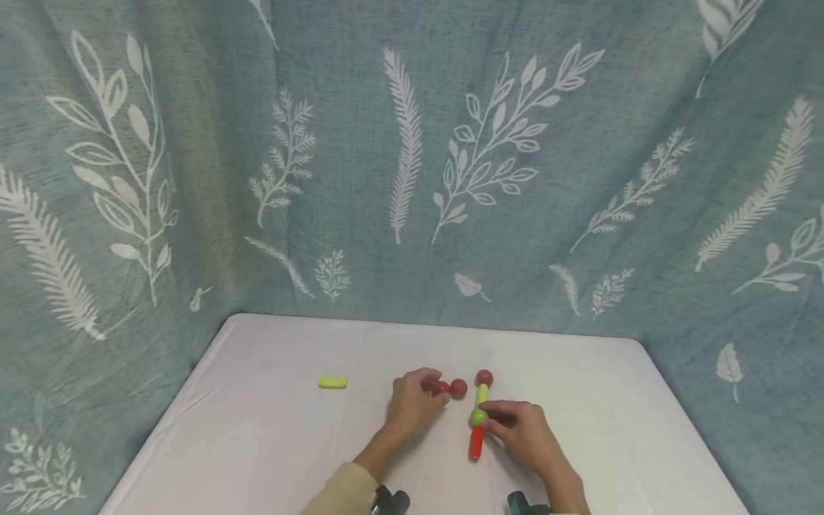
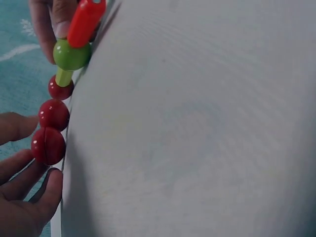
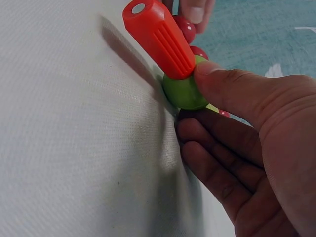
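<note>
My right hand [image 1: 524, 433] pinches a green ball [image 3: 185, 94], the thumb beside the end of a grooved red rod [image 3: 159, 39] that joins it. A silvery round spot marks the rod's free end. From the ball's far side a yellow-green rod [image 1: 482, 395] leads to a red ball [image 1: 484, 378]. Left of this chain, my left hand [image 1: 415, 400] holds a second red ball [image 2: 48, 146] between thumb and fingers; a seam line runs across it. Against that one sits a third red ball [image 2: 54, 114], between the hand and the chain.
A loose yellow-green rod [image 1: 332, 383] lies on the white-covered table [image 1: 277, 429], to the left of my hands. Behind and beside the table hangs a blue-green curtain [image 1: 360, 272] with white leaf prints.
</note>
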A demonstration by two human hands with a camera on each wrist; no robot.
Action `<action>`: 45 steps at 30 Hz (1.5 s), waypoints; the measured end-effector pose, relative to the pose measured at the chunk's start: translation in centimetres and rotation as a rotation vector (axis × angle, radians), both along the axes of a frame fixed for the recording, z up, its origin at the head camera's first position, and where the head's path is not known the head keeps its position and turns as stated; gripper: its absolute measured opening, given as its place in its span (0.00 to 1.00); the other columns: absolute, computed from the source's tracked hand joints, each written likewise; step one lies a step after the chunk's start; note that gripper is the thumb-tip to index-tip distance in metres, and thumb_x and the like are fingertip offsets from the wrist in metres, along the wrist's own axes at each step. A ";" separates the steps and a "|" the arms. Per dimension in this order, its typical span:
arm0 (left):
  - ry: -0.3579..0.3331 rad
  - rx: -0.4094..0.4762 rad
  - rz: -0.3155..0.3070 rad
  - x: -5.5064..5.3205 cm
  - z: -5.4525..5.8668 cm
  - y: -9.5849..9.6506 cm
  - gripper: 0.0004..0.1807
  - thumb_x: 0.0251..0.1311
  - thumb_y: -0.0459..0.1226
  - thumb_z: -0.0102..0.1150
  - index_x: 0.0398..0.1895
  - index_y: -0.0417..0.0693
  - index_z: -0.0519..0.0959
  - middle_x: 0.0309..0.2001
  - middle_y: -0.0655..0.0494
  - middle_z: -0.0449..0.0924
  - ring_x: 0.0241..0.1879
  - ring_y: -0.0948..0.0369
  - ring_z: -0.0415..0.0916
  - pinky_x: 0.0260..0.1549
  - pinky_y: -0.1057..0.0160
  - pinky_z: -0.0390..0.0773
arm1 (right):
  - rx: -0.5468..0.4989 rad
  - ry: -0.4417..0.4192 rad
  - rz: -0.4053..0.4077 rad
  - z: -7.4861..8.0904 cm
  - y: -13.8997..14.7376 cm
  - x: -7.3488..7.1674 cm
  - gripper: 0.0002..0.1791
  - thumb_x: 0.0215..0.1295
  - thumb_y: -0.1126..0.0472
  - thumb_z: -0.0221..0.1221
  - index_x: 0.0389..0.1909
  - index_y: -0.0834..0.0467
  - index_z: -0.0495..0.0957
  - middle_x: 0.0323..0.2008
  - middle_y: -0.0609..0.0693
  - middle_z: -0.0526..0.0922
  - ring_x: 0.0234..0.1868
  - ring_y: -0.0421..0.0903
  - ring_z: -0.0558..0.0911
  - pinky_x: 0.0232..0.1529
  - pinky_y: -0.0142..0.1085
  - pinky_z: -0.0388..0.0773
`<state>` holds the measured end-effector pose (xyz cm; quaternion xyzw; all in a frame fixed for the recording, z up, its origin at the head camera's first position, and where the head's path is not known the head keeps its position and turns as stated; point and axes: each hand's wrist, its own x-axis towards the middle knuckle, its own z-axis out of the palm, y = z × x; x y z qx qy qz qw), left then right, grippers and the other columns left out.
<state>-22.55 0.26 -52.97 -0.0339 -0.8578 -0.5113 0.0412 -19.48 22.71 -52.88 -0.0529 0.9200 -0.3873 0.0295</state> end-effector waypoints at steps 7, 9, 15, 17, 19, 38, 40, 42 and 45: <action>-0.018 -0.027 0.038 -0.3 -0.5 0.2 0.18 0.58 0.29 0.78 0.52 0.41 0.89 0.47 0.46 0.91 0.47 0.53 0.87 0.51 0.50 0.89 | -0.015 -0.004 0.006 -0.2 -0.2 0.0 0.16 0.66 0.58 0.77 0.53 0.48 0.92 0.49 0.45 0.95 0.53 0.47 0.93 0.59 0.48 0.88; -0.022 -0.021 0.037 -0.3 -0.5 0.1 0.18 0.59 0.29 0.78 0.52 0.41 0.89 0.46 0.47 0.91 0.46 0.53 0.87 0.51 0.50 0.89 | -0.015 -0.004 0.007 -0.2 -0.2 0.0 0.16 0.66 0.58 0.76 0.53 0.48 0.92 0.49 0.45 0.95 0.53 0.47 0.92 0.59 0.48 0.88; -0.016 0.008 0.010 0.6 -0.2 -0.2 0.16 0.61 0.31 0.77 0.52 0.40 0.89 0.44 0.48 0.92 0.46 0.53 0.89 0.50 0.50 0.90 | 0.004 0.013 0.008 -0.1 0.0 0.2 0.15 0.65 0.57 0.77 0.53 0.47 0.92 0.49 0.45 0.95 0.52 0.46 0.92 0.59 0.48 0.88; -0.027 0.014 -0.001 1.3 0.0 -0.4 0.15 0.62 0.32 0.77 0.51 0.41 0.89 0.43 0.49 0.92 0.45 0.54 0.89 0.49 0.49 0.90 | 0.004 0.013 0.007 -0.1 0.0 0.2 0.15 0.65 0.58 0.77 0.52 0.47 0.92 0.49 0.45 0.95 0.52 0.46 0.92 0.59 0.48 0.88; -0.046 0.018 -0.017 1.9 0.1 -0.4 0.14 0.62 0.33 0.77 0.51 0.41 0.89 0.43 0.50 0.92 0.44 0.54 0.90 0.48 0.49 0.90 | 0.004 0.013 0.010 0.0 0.0 0.2 0.15 0.65 0.58 0.77 0.52 0.47 0.93 0.49 0.45 0.95 0.51 0.46 0.92 0.59 0.48 0.88; -0.200 -0.021 -0.222 7.4 1.4 0.1 0.14 0.58 0.36 0.80 0.44 0.38 0.89 0.34 0.56 0.86 0.47 0.55 0.77 0.42 0.55 0.86 | -0.013 0.028 0.024 0.4 0.2 0.0 0.14 0.64 0.61 0.77 0.50 0.47 0.93 0.47 0.45 0.95 0.49 0.44 0.93 0.56 0.44 0.89; -0.205 -0.018 -0.230 7.7 1.3 0.5 0.14 0.57 0.36 0.81 0.43 0.38 0.88 0.33 0.56 0.85 0.45 0.56 0.76 0.41 0.56 0.86 | -0.012 0.028 0.027 0.4 0.3 -0.1 0.14 0.65 0.61 0.77 0.50 0.47 0.93 0.47 0.45 0.95 0.49 0.44 0.92 0.56 0.45 0.89; -0.211 -0.024 -0.230 7.8 1.3 1.0 0.15 0.56 0.36 0.82 0.42 0.37 0.89 0.32 0.56 0.84 0.43 0.57 0.76 0.39 0.57 0.85 | -0.012 0.027 0.029 0.4 0.3 -0.2 0.14 0.65 0.61 0.77 0.50 0.47 0.92 0.47 0.45 0.95 0.49 0.43 0.92 0.56 0.45 0.89; -0.213 -0.046 -0.223 7.8 1.1 1.6 0.15 0.56 0.37 0.83 0.41 0.38 0.89 0.29 0.58 0.82 0.41 0.59 0.73 0.36 0.60 0.81 | -0.009 0.019 0.034 0.4 0.3 -0.3 0.13 0.65 0.60 0.77 0.50 0.47 0.93 0.47 0.45 0.95 0.49 0.44 0.93 0.56 0.46 0.89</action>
